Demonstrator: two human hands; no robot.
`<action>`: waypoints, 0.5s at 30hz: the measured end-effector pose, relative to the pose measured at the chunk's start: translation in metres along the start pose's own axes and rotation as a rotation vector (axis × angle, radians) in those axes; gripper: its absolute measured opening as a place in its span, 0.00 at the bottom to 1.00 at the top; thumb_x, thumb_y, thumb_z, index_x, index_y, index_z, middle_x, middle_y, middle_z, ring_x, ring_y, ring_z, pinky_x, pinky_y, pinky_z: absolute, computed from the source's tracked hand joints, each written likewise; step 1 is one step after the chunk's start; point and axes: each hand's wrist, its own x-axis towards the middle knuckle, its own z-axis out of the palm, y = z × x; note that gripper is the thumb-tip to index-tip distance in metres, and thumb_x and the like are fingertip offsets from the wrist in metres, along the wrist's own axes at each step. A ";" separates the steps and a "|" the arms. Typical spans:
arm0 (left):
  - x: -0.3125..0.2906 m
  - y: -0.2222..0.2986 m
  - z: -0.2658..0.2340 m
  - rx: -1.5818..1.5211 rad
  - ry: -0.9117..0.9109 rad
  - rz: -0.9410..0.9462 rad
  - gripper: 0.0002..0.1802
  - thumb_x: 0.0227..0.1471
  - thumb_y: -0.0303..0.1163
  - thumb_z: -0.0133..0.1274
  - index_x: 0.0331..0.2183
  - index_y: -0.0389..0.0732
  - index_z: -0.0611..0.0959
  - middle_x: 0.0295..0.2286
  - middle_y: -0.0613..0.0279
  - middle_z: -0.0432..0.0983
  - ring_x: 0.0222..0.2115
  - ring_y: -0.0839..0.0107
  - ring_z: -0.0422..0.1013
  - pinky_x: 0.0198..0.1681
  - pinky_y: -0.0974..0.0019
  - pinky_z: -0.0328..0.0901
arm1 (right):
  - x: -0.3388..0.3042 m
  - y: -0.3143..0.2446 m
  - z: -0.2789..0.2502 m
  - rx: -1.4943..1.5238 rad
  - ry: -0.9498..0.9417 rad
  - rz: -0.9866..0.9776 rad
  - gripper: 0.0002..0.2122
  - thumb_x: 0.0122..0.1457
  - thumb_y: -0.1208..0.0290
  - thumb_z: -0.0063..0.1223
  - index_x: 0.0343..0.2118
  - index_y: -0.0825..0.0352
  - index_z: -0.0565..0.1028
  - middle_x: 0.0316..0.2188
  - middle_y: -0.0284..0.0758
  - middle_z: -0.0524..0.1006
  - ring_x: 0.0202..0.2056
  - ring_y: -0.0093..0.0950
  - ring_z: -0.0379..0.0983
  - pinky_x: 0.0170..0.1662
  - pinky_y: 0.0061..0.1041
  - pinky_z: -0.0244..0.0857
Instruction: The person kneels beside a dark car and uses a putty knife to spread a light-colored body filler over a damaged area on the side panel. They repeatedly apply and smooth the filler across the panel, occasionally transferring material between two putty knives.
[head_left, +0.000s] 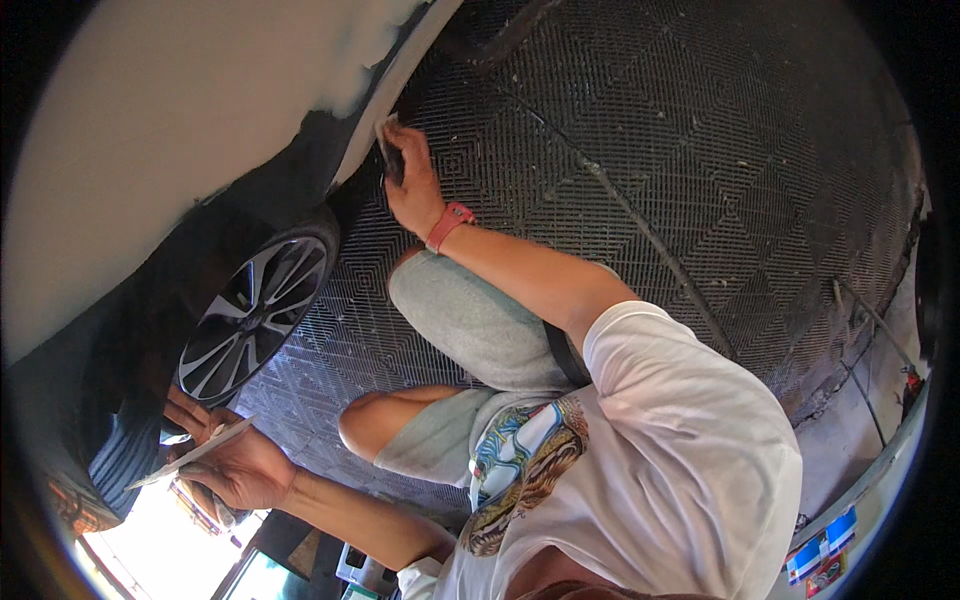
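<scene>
My right hand (pixel 414 188), with a red watch or band at the wrist, reaches to the lower edge of a car's pale body panel (pixel 180 130). Its fingers are closed around a small dark, flat tool (pixel 394 166) with a light edge, perhaps a spreader. That light edge is at the panel's sill. My left hand (pixel 248 468) is below the car's wheel (pixel 255 318), gripping a thin pale flat board (pixel 190 458) seen nearly edge-on. The thumb is on one side of the board and some fingers reach past it. Dark patches with uneven borders show along the panel's lower part.
Dark ribbed floor tiles (pixel 640 130) spread under me. A long thin hose or cable (pixel 640 220) runs across them. My bent knees (pixel 365 425) are close to the wheel. A bright opening (pixel 165 545) is at lower left, and a blue and white package (pixel 822 548) at lower right.
</scene>
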 end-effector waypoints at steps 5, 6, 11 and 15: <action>0.000 -0.004 0.008 -0.068 -0.096 -0.035 0.32 0.64 0.37 0.54 0.63 0.39 0.60 0.71 0.47 0.41 0.72 0.56 0.40 0.68 0.50 0.50 | -0.024 -0.005 0.001 0.061 -0.247 0.045 0.28 0.51 0.90 0.50 0.58 0.68 0.66 0.58 0.48 0.66 0.63 0.48 0.64 0.67 0.38 0.58; 0.001 -0.006 0.010 -0.080 -0.091 -0.035 0.20 0.64 0.36 0.54 0.55 0.43 0.72 0.71 0.45 0.42 0.73 0.54 0.38 0.66 0.52 0.55 | -0.024 0.000 -0.010 0.040 -0.366 0.027 0.28 0.52 0.89 0.49 0.58 0.68 0.67 0.57 0.49 0.66 0.62 0.48 0.64 0.66 0.38 0.58; -0.005 -0.007 0.025 0.060 0.019 -0.016 0.22 0.66 0.38 0.51 0.57 0.41 0.70 0.71 0.43 0.40 0.73 0.52 0.37 0.69 0.50 0.50 | -0.003 0.052 -0.072 -0.055 -0.114 0.328 0.24 0.57 0.83 0.46 0.59 0.70 0.67 0.51 0.47 0.74 0.57 0.42 0.70 0.61 0.35 0.62; -0.006 -0.004 0.021 0.043 -0.015 -0.011 0.43 0.67 0.41 0.49 0.69 0.31 0.46 0.71 0.44 0.37 0.72 0.55 0.39 0.73 0.46 0.40 | 0.130 0.054 -0.154 0.692 0.551 0.597 0.25 0.61 0.76 0.46 0.63 0.65 0.63 0.58 0.42 0.71 0.55 0.42 0.72 0.49 0.53 0.70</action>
